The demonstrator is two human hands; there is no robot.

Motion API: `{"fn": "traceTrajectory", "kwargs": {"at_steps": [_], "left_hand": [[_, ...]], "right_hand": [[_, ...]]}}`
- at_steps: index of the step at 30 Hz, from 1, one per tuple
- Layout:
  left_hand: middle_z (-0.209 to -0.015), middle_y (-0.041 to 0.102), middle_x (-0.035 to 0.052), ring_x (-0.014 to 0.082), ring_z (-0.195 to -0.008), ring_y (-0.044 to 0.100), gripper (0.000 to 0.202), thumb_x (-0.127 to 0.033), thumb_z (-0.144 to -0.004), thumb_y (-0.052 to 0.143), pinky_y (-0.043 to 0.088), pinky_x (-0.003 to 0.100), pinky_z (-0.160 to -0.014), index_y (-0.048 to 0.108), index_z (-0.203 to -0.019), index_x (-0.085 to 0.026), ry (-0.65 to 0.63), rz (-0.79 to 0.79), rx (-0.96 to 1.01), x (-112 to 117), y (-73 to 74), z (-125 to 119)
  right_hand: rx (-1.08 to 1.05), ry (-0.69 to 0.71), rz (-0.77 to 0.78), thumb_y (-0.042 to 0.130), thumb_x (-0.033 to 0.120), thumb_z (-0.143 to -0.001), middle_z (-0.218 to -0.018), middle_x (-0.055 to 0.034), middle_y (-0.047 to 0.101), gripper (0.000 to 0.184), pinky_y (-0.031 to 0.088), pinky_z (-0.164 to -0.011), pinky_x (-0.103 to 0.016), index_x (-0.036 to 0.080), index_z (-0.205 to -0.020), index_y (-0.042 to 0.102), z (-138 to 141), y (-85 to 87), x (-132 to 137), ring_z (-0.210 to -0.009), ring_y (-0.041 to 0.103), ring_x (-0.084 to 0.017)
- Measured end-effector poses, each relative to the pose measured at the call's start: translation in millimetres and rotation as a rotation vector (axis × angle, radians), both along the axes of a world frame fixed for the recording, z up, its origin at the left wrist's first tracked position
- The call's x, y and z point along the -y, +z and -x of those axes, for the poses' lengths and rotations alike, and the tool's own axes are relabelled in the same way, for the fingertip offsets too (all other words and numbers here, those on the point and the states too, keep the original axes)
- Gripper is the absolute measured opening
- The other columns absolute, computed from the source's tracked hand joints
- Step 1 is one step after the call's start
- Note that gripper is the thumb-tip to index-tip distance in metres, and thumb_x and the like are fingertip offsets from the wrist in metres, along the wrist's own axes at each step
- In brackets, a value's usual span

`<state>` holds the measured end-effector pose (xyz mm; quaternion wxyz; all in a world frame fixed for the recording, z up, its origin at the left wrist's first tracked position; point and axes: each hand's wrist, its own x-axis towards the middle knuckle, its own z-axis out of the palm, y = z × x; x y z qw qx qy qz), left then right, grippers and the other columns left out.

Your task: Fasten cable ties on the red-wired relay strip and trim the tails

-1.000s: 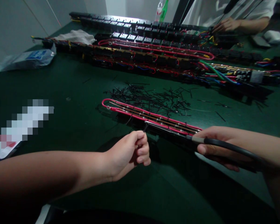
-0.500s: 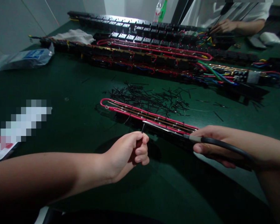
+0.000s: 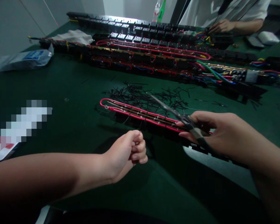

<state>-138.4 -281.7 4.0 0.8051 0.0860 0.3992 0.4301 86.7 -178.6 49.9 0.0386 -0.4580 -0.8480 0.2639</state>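
My right hand (image 3: 214,130) holds a pair of scissors (image 3: 164,105), its blades pointing up and left above a long black strip assembly. Red cable (image 3: 123,111) loops along that strip, with brass-coloured rods between and black cable ties (image 3: 130,119) across it. Just in front of the strip, my left hand (image 3: 130,152) is closed in a pinch. A dark bit of cable tie (image 3: 140,132) barely shows at its fingertips; the rest is hidden by the fingers. Behind the strip lies a heap of thin black tie offcuts (image 3: 140,93).
Longer wired black assemblies (image 3: 140,57) stretch across the back of the green table (image 3: 60,84). A plastic bag (image 3: 25,59) and a white cloth (image 3: 73,37) lie at the left. Across the table, another person's hand (image 3: 220,26) is at some wires. Bottles (image 3: 162,11) stand behind.
The scissors have lifted away from the tie at my left fingertips, swinging up and back over the strip. My left hand has drawn slightly down, and the tie no longer reaches the strip.
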Motion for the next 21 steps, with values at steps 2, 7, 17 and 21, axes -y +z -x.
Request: {"fn": "traceTrajectory", "kwargs": {"at_steps": [2,7,17,21], "left_hand": [[-0.056,0.023,-0.0062,0.0056,-0.045,0.021,0.028,-0.027,-0.092,0.037,0.032,0.020,-0.050,0.029,-0.066,-0.018,0.004,0.002,0.041,1,-1.0,1],[-0.058,0.024,-0.0062,0.0060,-0.049,0.025,0.031,-0.027,-0.090,0.048,0.034,0.020,-0.054,0.030,-0.067,-0.018,-0.019,-0.044,0.036,3,-1.1,5],[-0.059,0.027,-0.0072,0.0055,-0.049,0.026,0.045,-0.051,-0.090,0.052,0.036,0.019,-0.054,0.030,-0.068,-0.019,0.024,-0.057,0.072,1,-2.0,5],[-0.057,0.024,-0.0067,0.0066,-0.047,0.024,0.034,-0.039,-0.096,0.040,0.034,0.019,-0.051,0.031,-0.070,-0.019,0.022,-0.004,0.057,0,1.8,3]], "right_hand": [[0.067,0.028,-0.047,0.066,0.037,-0.075,-0.064,-0.0011,0.060,0.015,0.037,-0.050,-0.028,0.023,-0.079,0.063,1,-3.9,0,-0.055,0.052,-0.017],[0.169,0.040,-0.166,0.060,0.020,-0.071,-0.066,-0.0010,0.060,0.008,0.033,-0.052,-0.028,0.023,-0.079,0.061,9,-3.7,3,-0.059,0.053,-0.018],[0.302,0.099,-0.081,0.059,0.022,-0.070,-0.066,-0.0038,0.059,0.004,0.028,-0.049,-0.028,0.023,-0.073,0.057,2,6.4,-3,-0.056,0.049,-0.018],[0.352,0.084,-0.006,0.062,0.021,-0.069,-0.062,-0.0055,0.060,0.004,0.030,-0.047,-0.030,0.024,-0.069,0.058,-8,13.8,-9,-0.052,0.050,-0.019]]}}
